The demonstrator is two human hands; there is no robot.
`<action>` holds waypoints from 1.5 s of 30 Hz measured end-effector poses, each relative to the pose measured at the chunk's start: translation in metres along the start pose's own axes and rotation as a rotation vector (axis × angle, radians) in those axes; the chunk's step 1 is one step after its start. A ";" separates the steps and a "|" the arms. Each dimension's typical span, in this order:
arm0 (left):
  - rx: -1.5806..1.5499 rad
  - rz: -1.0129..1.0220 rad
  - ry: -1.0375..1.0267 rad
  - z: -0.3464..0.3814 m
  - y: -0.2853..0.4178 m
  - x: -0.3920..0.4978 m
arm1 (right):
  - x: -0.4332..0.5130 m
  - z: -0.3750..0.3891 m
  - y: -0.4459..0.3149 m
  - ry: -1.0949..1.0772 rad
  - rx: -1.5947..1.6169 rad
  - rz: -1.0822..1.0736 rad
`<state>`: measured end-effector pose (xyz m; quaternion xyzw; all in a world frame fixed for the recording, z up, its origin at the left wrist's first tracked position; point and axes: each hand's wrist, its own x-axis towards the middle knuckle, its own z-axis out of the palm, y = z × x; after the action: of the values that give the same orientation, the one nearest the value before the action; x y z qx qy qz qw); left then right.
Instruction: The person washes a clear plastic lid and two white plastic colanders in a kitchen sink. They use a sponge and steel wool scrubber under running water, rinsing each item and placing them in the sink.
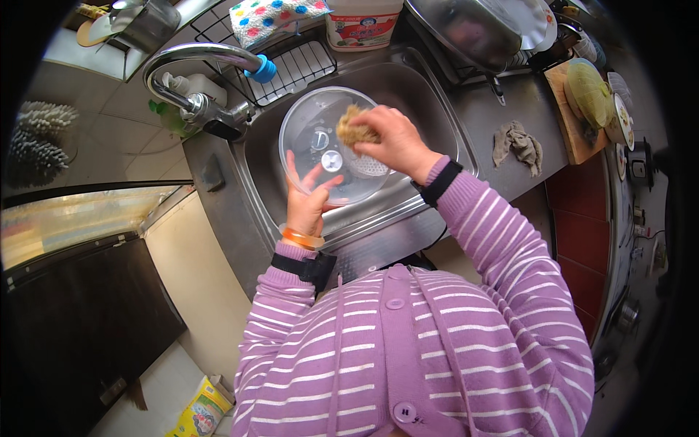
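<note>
My left hand (307, 205) grips the near left rim of a clear round plastic vessel (306, 109), a bowl or a lid. Its fingers show through the plastic, spread beneath it, with the thumb at the near side. In my right hand (401, 139) is a tan, loofah-like scrubber (352, 128), held at the vessel's right inner side. The fingers hide part of that scrubber. Both hands are over the stainless steel sink (437, 98), whose drain parts are seen through the clear plastic.
Left of the sink rises a chrome faucet (202, 52) with a blue nozzle. Behind stand a wire rack (295, 71), a dotted cloth (278, 16) and a white jug (363, 27). To the right lie a grey rag (517, 147), a wooden board (568, 120) and a large metal pan (469, 33).
</note>
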<state>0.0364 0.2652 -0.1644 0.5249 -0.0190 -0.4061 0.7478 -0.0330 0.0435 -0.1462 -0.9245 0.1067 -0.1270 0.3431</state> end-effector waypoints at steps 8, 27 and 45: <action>-0.038 -0.160 -0.131 0.005 -0.010 -0.012 | 0.025 0.027 -0.022 -0.073 -0.214 -0.091; -0.081 -0.006 0.033 -0.005 -0.006 -0.010 | -0.048 0.023 -0.022 -0.280 -0.190 0.103; -0.064 -0.081 -0.120 -0.004 -0.010 -0.013 | 0.023 0.031 -0.017 -0.057 -0.194 0.040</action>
<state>0.0235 0.2756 -0.1693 0.4756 -0.0296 -0.4673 0.7447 0.0003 0.0688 -0.1541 -0.9544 0.1270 -0.0829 0.2573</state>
